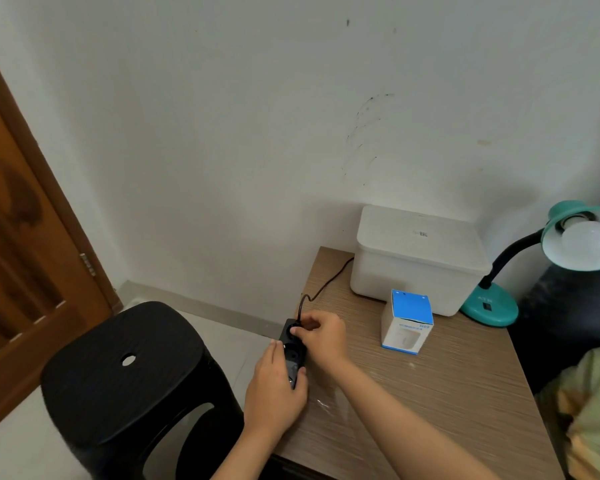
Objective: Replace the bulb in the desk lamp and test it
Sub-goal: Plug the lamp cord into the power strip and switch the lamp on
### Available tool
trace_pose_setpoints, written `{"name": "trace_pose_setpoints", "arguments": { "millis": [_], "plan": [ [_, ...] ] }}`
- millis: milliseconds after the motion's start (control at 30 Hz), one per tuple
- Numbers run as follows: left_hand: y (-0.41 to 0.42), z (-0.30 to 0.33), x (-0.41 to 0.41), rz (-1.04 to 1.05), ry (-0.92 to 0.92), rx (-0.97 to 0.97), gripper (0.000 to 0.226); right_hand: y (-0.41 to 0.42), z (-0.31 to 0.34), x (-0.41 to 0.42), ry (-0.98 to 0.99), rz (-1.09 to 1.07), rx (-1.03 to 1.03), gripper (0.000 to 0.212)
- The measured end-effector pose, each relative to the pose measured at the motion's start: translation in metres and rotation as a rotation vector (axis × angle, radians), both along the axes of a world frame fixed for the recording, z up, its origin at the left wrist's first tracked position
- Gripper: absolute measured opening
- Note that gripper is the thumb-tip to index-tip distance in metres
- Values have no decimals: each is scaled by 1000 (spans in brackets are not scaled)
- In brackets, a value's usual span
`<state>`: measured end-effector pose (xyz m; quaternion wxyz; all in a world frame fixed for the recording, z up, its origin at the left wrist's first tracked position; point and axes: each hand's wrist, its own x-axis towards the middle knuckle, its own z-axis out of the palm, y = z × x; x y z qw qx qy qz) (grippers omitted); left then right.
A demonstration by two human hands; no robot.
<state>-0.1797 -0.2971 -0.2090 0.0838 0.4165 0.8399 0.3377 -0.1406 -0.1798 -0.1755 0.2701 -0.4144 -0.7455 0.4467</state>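
A teal desk lamp (pixel 492 303) stands at the table's far right, its black gooseneck bent up to a teal shade holding a white bulb (pixel 587 239). A black power strip (pixel 292 355) lies at the table's left edge. My left hand (pixel 274 393) grips the strip's near end. My right hand (pixel 321 336) pinches the lamp's black plug (pixel 297 330) at the strip's far socket. The black cord (pixel 329 280) runs from the plug back behind the white box. A blue and white carton (pixel 407 322) stands on the table between my hands and the lamp.
A white lidded plastic box (pixel 418 261) sits against the wall at the back of the wooden table (pixel 447 403). A black plastic stool (pixel 125 375) stands left of the table. A brown door (pixel 25 258) is at far left. Greenish fabric (pixel 593 410) lies at right.
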Motion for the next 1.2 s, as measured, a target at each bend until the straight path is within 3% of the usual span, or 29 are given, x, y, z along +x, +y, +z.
{"name": "trace_pose_setpoints", "arguments": {
  "millis": [233, 500, 833, 1200],
  "plan": [
    [-1, 0, 0, 2, -10, 17, 66, 4, 8, -1, -150, 63, 128, 6],
    [-1, 1, 2, 8, -11, 18, 65, 15, 14, 1, -186, 84, 118, 8],
    [0, 2, 2, 9, -4, 8, 65, 29, 16, 4, -284, 265, 81, 19],
    [1, 1, 1, 7, 13, -7, 65, 15, -8, 1, -95, 82, 86, 10]
  ]
}}
